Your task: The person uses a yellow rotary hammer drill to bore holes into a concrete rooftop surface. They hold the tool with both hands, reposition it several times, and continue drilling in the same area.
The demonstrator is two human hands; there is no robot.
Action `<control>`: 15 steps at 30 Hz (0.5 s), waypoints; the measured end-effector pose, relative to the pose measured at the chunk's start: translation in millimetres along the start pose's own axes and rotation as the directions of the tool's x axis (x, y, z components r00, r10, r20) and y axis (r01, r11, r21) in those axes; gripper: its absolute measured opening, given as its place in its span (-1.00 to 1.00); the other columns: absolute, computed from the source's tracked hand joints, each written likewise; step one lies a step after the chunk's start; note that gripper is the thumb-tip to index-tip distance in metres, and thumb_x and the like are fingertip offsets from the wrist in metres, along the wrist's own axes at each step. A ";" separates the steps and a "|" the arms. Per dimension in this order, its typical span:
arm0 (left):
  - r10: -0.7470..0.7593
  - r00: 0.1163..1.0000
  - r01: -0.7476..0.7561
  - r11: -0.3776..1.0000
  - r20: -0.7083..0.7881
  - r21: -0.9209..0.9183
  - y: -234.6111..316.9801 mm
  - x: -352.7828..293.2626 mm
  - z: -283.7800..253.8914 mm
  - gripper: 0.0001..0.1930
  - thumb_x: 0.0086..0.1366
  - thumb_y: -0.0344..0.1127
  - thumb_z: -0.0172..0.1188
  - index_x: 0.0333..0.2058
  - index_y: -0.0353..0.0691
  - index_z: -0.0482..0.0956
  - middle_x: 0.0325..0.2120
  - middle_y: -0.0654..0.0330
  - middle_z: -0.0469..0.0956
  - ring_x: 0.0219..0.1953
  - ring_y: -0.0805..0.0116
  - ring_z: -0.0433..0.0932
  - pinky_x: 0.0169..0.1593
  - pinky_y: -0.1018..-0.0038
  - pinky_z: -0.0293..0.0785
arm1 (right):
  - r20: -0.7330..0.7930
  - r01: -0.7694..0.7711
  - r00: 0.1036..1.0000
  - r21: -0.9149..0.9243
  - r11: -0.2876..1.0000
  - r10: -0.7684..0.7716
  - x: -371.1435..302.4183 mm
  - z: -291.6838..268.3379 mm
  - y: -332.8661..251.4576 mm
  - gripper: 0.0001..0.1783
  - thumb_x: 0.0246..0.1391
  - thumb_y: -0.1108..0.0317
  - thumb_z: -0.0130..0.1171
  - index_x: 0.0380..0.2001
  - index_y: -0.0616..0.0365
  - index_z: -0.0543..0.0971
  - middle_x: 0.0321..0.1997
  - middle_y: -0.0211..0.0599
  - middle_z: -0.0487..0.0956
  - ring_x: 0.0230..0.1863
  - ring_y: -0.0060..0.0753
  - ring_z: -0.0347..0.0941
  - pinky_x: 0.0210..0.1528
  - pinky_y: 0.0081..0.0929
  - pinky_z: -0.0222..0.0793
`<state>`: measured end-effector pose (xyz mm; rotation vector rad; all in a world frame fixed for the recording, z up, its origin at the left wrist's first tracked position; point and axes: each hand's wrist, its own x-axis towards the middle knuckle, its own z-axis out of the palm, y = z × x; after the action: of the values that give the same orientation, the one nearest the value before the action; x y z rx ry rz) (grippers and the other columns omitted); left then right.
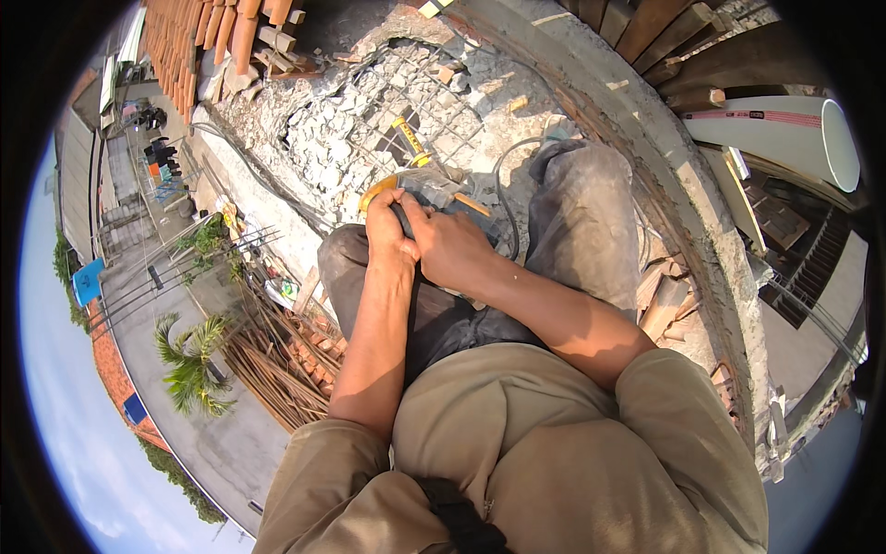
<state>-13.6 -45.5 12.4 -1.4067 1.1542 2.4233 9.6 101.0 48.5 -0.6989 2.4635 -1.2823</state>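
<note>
Close together in front of my knees, my left hand point(388, 226) and my right hand point(452, 247) are both closed around the dark grip of a corded power tool point(432, 196). Its exact kind is partly hidden by my fingers. A yellow-orange part point(377, 192) shows just beyond my left hand. Ahead of the hands lies a bar-shaped yellow and black thing point(411, 143), at a dark opening in the slab. Around it, broken concrete point(337, 129) covers exposed steel mesh point(454, 129). A black cable point(500, 175) loops to the right of the tool.
My knees point(586, 212) flank the work. Stacked roof tiles point(217, 28) stand at the far left. A low wall edge point(678, 194) curves along the right, with planks point(683, 46) and a white pipe point(784, 138) beyond. Broken tiles point(669, 300) lie at right.
</note>
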 end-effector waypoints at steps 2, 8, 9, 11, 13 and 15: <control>-0.026 0.999 0.026 1.000 0.028 -0.011 -3.1 8.1 -0.1 -0.79 0.41 -0.23 0.18 -0.29 -0.27 0.50 -0.52 0.02 0.56 -0.55 0.05 0.59 -0.40 0.15 0.66 | 0.000 -0.007 1.000 -0.023 1.000 0.007 0.1 -0.5 4.9 -0.21 0.44 0.20 0.20 0.52 0.44 0.21 -0.05 0.33 0.70 -0.12 0.42 0.67 -0.04 0.23 0.54; -0.020 1.000 0.019 0.992 0.007 0.123 -13.8 49.3 4.5 -0.84 0.39 -0.36 0.20 -0.27 -0.36 0.52 -0.52 0.01 0.52 -0.57 0.07 0.57 -0.50 0.12 0.60 | 0.107 -0.177 0.980 0.059 0.982 0.171 8.9 5.2 25.3 -0.24 0.52 0.19 0.09 0.54 0.41 0.10 0.05 0.40 0.68 0.04 0.48 0.66 0.08 0.27 0.54; -0.016 0.998 0.027 0.978 -0.058 0.205 -12.9 55.2 3.6 -0.85 0.38 -0.36 0.21 -0.27 -0.37 0.52 -0.51 0.00 0.52 -0.57 0.07 0.58 -0.50 0.12 0.59 | 0.097 -0.198 0.976 0.049 0.979 0.192 11.2 7.6 27.6 -0.24 0.53 0.18 0.07 0.54 0.40 0.09 0.06 0.41 0.67 0.05 0.48 0.66 0.08 0.26 0.55; -0.074 0.993 0.094 0.961 -0.087 0.260 -7.8 64.6 -1.8 -0.86 0.34 -0.39 0.20 -0.30 -0.38 0.54 -0.51 0.00 0.54 -0.57 0.03 0.61 -0.49 0.11 0.60 | 0.173 -0.234 0.956 -0.031 0.972 0.236 15.5 15.1 28.0 -0.17 0.54 0.15 0.04 0.60 0.38 -0.02 0.16 0.44 0.64 0.11 0.50 0.63 0.20 0.24 0.52; 0.008 0.997 0.021 0.934 -0.082 0.356 -5.0 71.7 -9.4 -0.86 0.35 -0.38 0.21 -0.28 -0.37 0.57 -0.51 0.01 0.55 -0.56 0.02 0.62 -0.48 0.12 0.60 | 0.172 -0.256 0.949 -0.061 0.965 0.263 19.1 22.5 27.4 -0.13 0.52 0.16 0.05 0.62 0.40 -0.07 0.20 0.44 0.62 0.14 0.49 0.63 0.25 0.24 0.50; 0.000 1.000 -0.003 0.950 0.010 0.311 -1.7 81.2 -12.8 -0.85 0.35 -0.37 0.22 -0.26 -0.37 0.58 -0.50 0.02 0.56 -0.56 0.03 0.62 -0.48 0.12 0.59 | 0.177 -0.278 0.942 -0.070 0.958 0.286 22.4 27.1 28.1 -0.09 0.48 0.20 0.08 0.61 0.44 -0.08 0.20 0.45 0.62 0.15 0.47 0.63 0.26 0.23 0.50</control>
<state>-49.7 -74.2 -55.6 -1.2929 1.4568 2.1245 -5.2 84.2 9.5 -0.4318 2.3417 -1.0110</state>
